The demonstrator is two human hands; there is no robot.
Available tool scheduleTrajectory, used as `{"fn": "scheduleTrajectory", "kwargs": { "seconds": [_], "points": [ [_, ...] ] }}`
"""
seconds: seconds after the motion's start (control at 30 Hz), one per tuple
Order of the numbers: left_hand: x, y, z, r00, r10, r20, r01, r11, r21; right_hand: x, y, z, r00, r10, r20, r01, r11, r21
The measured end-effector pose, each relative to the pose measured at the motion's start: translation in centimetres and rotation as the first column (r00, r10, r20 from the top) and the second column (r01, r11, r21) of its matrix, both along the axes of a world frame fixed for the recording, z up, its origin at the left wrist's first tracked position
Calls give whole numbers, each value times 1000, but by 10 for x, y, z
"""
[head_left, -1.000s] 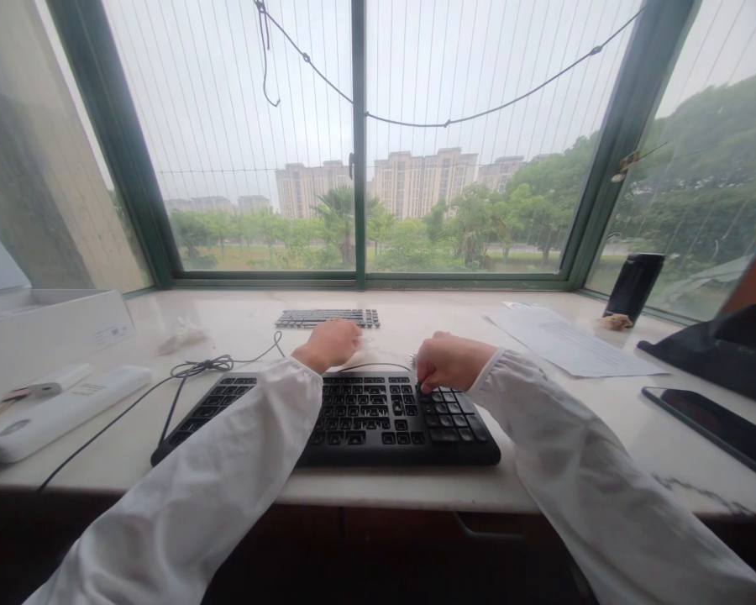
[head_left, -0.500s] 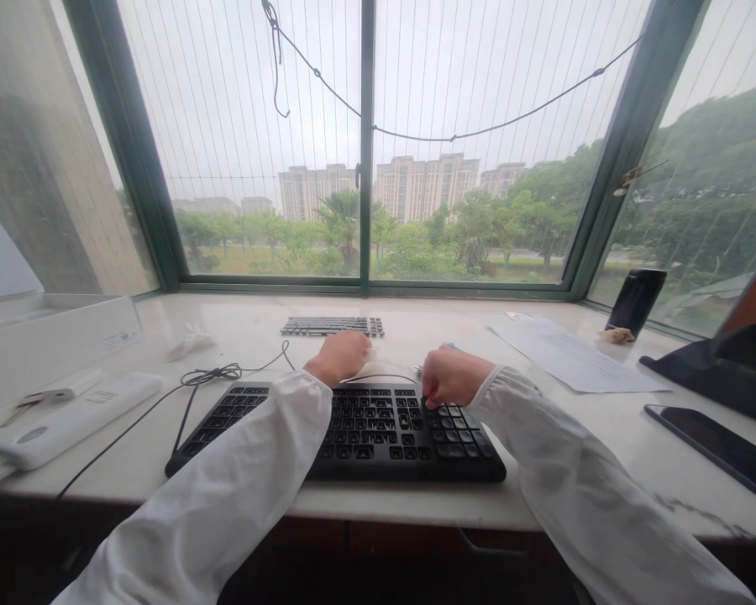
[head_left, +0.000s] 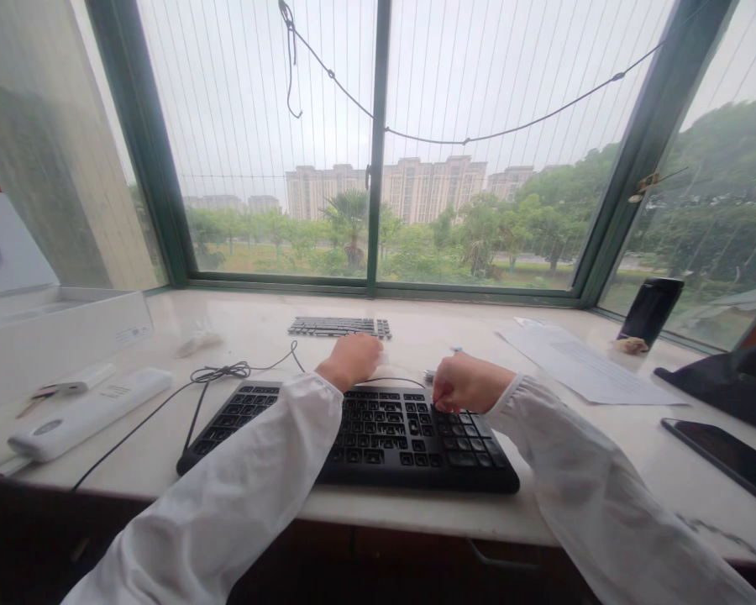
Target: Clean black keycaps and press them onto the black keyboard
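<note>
Keyboard (head_left: 378,441) directly under right hand's fingers (head_left: 442,402); left hand's beyond.

White sleeves (head_left: 252,470) — loose, wrinkled, gathered cuffs (head_left: 507,395)

Matt black plastic on pale, glossy stone-look
Keyboard (head_left: 378,470) looks dull plastic, countertop (head_left: 416,512) smooth and shiny, sleeves (head_left: 227,479) wrinkly cloth, phone (head_left: 731,454) pretty glossy, sheets (head_left: 573,365) plain paper.

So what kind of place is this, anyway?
Probably a desk at a bay window, perhaps in a home or office: the keyboard and printed sheet lie before green-framed glass.
</note>
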State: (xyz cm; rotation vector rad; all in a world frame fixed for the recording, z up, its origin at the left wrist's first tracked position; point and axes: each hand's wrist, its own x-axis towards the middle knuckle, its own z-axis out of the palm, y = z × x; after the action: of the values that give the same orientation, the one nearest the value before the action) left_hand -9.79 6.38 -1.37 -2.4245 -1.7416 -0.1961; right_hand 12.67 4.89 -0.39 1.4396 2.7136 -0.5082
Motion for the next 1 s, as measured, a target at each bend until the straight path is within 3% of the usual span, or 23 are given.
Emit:
{"fn": "scheduleTrajectory", "kwargs": {
  "seconds": [0.17, 0.47, 1.0],
  "points": [
    [0, 0, 0, 1000, -9, -2, 9, 1000, 2, 0, 1, 4, 997, 30, 72, -36, 996, 84],
    [-2, 3, -2, 1000, 1, -3, -1, 1000, 1, 1, 2, 9, 989, -4, 148, -8, 997, 81],
    [-9, 11, -3, 999, 14, 30, -12, 999, -46, 9, 14, 9, 994, 65, 89, -67, 998, 17]
  ]
}}
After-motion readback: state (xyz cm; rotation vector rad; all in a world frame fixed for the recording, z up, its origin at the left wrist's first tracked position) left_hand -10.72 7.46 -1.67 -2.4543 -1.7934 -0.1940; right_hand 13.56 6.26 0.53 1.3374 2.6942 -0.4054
